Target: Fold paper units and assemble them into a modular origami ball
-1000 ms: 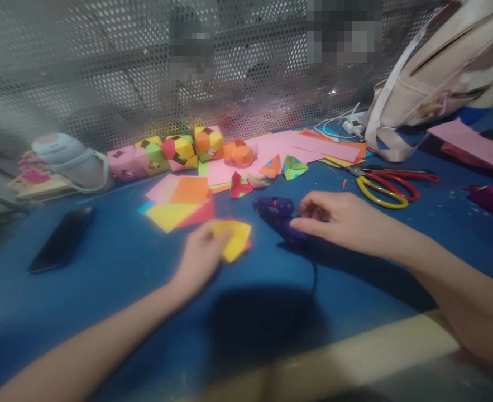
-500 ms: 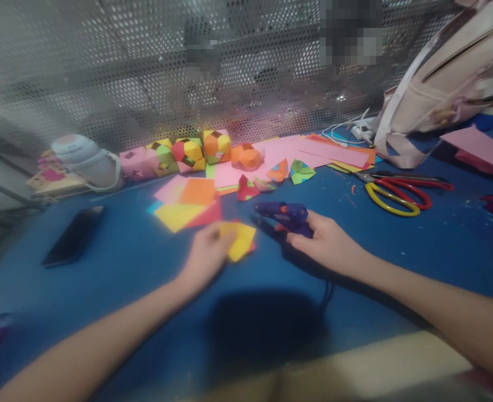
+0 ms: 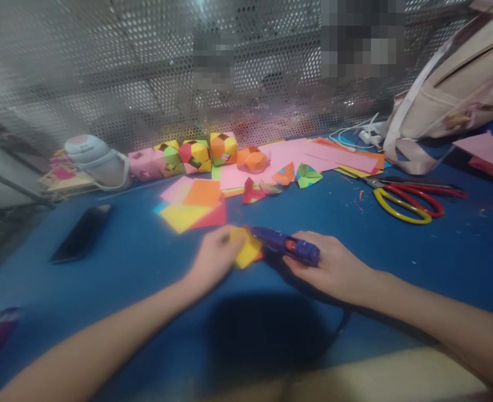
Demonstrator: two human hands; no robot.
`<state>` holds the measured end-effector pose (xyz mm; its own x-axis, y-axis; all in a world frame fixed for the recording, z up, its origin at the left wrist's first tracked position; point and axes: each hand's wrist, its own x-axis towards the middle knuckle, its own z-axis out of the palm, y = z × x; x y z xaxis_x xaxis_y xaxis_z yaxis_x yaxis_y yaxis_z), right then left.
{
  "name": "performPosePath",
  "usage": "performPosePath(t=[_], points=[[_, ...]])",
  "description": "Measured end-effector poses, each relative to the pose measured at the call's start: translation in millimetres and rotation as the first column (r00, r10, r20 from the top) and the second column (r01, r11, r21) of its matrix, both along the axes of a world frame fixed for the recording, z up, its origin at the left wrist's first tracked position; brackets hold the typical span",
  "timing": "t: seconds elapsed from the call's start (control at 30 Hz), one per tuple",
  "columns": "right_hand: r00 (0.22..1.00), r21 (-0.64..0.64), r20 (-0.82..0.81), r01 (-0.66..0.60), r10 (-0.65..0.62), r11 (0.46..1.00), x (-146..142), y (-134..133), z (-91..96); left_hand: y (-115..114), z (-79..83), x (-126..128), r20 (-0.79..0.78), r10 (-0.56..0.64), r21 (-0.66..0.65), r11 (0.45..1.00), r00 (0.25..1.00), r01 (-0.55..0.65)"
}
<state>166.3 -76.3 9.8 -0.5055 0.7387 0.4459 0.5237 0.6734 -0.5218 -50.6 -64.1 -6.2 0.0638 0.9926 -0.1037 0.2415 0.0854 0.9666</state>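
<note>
My right hand (image 3: 334,268) is closed round a blue glue gun (image 3: 286,247), its nozzle pointing left at a folded yellow paper piece (image 3: 246,252). My left hand (image 3: 215,258) pinches that yellow piece down on the blue table (image 3: 146,262). The gun's black cord (image 3: 338,326) trails toward me. The nozzle tip reaches the paper's edge; whether it touches is blurred.
Loose coloured paper squares (image 3: 191,204) lie just behind my hands. A row of paper cubes (image 3: 196,153) and small folded pieces (image 3: 309,174) stands by the perforated wall. Scissors (image 3: 409,195) lie right, a phone (image 3: 81,240) left, a bag (image 3: 451,95) at back right.
My right hand picked up the glue gun and brought it left to the yellow paper. My left hand stayed on the paper.
</note>
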Motion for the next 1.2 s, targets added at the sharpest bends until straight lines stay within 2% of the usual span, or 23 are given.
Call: performPosePath(t=[0.2,1.2], points=[[0.999,0.056,0.037,0.005,-0.007,0.998,1.0,-1.2,-2.2,-0.7,1.4,0.9,-0.033,-0.018,0.014,1.0,0.999,0.018],[0.996,0.009,0.071,0.044,-0.045,0.999,1.9,-3.9,5.0,-2.1,2.0,1.2,-0.089,0.004,0.066,0.998,0.996,0.002]])
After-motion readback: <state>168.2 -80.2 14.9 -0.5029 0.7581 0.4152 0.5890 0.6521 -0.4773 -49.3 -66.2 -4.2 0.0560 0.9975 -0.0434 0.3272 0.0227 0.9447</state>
